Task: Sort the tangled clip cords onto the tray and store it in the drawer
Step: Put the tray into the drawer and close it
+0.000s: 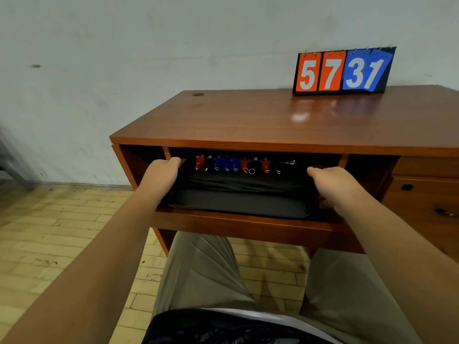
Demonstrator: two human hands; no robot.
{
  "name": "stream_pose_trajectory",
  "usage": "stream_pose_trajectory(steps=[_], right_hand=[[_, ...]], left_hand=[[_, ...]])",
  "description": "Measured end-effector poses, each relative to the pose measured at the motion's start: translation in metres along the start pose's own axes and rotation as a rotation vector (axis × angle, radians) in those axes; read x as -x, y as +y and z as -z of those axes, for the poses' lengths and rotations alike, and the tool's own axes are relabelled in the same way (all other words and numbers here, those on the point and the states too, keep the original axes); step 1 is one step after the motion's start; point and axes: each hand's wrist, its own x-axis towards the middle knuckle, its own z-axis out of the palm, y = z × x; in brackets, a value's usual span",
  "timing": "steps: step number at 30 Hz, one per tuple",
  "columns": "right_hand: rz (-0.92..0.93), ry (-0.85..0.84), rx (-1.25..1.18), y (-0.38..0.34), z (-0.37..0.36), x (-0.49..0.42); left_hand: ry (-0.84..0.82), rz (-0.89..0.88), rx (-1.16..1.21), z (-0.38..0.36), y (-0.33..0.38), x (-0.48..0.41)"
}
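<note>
Fingertips of both hands are hidden past the tray's ends, so the grip is presumed, not seen: left hand (162, 173) and right hand (330, 184) curl around the black tray (238, 203). It sits in the open drawer (248, 225), red, blue and black clip cords (231, 165) lined along its far, shadowed edge.

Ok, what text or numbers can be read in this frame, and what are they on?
"57": white digits on the two orange cards of the flip scoreboard standing on the desk.
"31": white digits on its two blue cards.
Nothing else is readable; the clips and tray show no lettering.
</note>
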Motion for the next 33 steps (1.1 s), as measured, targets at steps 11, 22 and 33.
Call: stream_pose_trajectory(steps=[11, 22, 33], right_hand=[[0.119, 0.024, 0.124, 0.013, -0.008, -0.015], [0.175, 0.086, 0.205, 0.014, -0.004, -0.009], [0.414, 0.176, 0.423, 0.016, 0.004, -0.007]], left_hand=[[0.022, -0.133, -0.113, -0.011, -0.019, -0.013], [0.104, -0.181, -0.324, -0.01, -0.026, -0.023], [0.063, -0.451, -0.538, -0.011, -0.029, 0.033]])
